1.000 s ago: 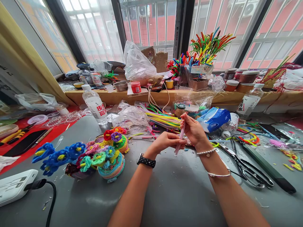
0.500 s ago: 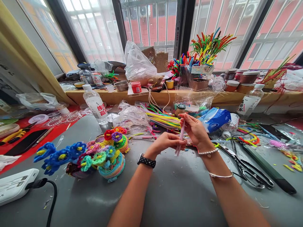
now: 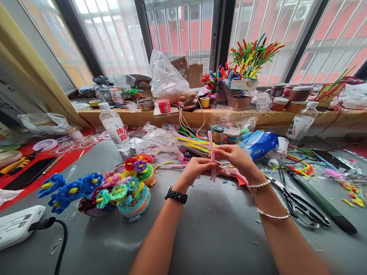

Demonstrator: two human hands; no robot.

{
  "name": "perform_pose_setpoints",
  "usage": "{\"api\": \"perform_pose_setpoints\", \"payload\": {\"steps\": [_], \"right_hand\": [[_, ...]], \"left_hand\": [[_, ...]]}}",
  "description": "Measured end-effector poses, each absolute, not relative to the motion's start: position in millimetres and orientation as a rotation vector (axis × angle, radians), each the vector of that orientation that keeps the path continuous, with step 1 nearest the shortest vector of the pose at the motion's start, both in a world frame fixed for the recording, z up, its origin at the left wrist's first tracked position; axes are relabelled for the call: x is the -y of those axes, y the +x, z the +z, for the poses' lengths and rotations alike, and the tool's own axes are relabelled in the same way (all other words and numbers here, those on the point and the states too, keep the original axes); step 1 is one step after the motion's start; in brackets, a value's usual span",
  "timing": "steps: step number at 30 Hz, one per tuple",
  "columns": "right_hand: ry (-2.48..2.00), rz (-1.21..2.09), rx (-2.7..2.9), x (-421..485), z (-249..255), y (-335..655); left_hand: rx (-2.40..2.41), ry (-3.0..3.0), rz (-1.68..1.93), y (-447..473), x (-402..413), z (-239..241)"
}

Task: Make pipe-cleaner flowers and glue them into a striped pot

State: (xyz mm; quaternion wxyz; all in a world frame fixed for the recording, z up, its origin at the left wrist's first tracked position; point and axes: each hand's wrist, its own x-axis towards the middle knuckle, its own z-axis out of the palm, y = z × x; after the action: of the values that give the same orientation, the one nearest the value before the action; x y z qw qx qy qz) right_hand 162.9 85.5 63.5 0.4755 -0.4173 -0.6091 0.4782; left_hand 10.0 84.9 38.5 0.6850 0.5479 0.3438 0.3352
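Both my hands meet over the grey table (image 3: 206,229) and pinch a pale pink pipe cleaner (image 3: 211,149) that stands nearly upright between them. My left hand (image 3: 196,168), with a black watch on its wrist, grips the stem low down with closed fingers. My right hand (image 3: 237,158), with a pearl bracelet and a bangle, holds it from the right with closed fingers. A pink strand trails under the right wrist. Loose yellow and green pipe cleaners (image 3: 195,145) lie just behind my hands.
Finished pipe-cleaner flowers and coiled baskets (image 3: 126,187) sit at left. Black scissors (image 3: 298,204) and a dark bar lie at right. A blue tissue pack (image 3: 258,144), water bottles (image 3: 114,128), plastic bags and a bunch of coloured stems (image 3: 246,61) crowd the sill. A white power strip (image 3: 17,225) lies at front left.
My hands have come closer together and moved slightly left. The pink pipe cleaner has swung from leaning right to nearly upright, its top now above both hands.
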Motion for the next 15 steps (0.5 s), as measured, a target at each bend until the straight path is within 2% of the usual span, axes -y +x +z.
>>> {"api": "perform_pose_setpoints", "payload": {"steps": [5,15], "right_hand": [[-1.140,1.104,1.525,-84,64,156],[-0.997,0.930,0.932,-91,67,180]], "left_hand": [[-0.806,1.241,0.727,10,-84,40],[-0.712,1.616,0.369,2,-85,39]]}}
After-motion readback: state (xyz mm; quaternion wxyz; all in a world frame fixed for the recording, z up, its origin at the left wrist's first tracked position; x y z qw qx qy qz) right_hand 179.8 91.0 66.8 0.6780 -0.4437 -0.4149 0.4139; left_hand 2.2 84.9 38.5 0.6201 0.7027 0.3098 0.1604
